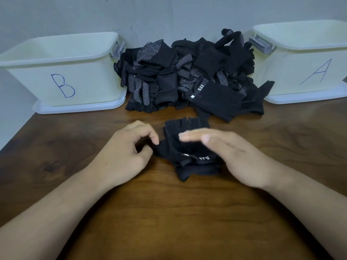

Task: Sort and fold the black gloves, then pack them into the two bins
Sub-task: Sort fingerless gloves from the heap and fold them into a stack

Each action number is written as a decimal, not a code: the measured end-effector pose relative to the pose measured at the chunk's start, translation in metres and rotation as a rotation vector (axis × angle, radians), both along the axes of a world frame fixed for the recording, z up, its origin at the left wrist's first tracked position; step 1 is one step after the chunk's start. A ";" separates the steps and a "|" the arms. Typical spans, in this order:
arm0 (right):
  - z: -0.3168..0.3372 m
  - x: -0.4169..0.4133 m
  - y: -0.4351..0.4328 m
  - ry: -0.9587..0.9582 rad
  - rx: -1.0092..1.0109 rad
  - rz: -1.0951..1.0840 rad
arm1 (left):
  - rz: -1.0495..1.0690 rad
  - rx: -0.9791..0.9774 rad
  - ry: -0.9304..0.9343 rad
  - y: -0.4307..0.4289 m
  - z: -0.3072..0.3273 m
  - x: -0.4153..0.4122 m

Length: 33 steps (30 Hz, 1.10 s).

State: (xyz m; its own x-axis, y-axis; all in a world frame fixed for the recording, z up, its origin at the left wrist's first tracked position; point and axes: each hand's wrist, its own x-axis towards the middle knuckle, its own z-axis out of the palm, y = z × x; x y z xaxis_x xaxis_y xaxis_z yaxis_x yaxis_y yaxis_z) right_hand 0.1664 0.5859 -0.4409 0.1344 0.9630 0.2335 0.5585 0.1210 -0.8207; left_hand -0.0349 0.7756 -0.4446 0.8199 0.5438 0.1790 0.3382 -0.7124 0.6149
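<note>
Pinching the nine o'clock edge of the glove (pixel 172 145), the left hand (pixel 127 147) curls thumb and fingers on it; the right hand (pixel 225 152) lies flat across it, fingers straight. From it, the pile (pixel 187 76) sits at twelve o'clock, bin B (pixel 62 72) at ten, bin A (pixel 300 62) at two.

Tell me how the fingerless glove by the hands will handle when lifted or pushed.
Likely floppy: the fingerless glove lies in soft folds, so it should droop from where the left hand pinches its edge. Probably light: thin fabric. Pushed across the wooden table, it would likely bunch, not roll.
</note>
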 end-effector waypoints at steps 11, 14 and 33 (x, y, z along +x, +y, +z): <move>-0.012 0.039 0.006 -0.170 -0.147 -0.478 | -0.102 0.085 0.105 -0.050 0.019 0.048; -0.011 0.036 0.005 -0.247 -0.231 -0.412 | -0.164 0.115 0.306 -0.049 0.005 0.045; -0.009 0.032 0.012 -0.346 -0.285 -0.567 | -0.257 0.272 0.550 -0.043 -0.004 0.033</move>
State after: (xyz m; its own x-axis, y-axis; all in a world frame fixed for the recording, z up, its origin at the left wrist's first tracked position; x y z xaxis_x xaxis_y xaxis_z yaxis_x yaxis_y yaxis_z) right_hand 0.1979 0.5978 -0.4504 0.5956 0.7966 0.1034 0.7053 -0.4569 -0.5420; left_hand -0.0016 0.7325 -0.4490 0.9285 0.3131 -0.1995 0.3499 -0.9177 0.1880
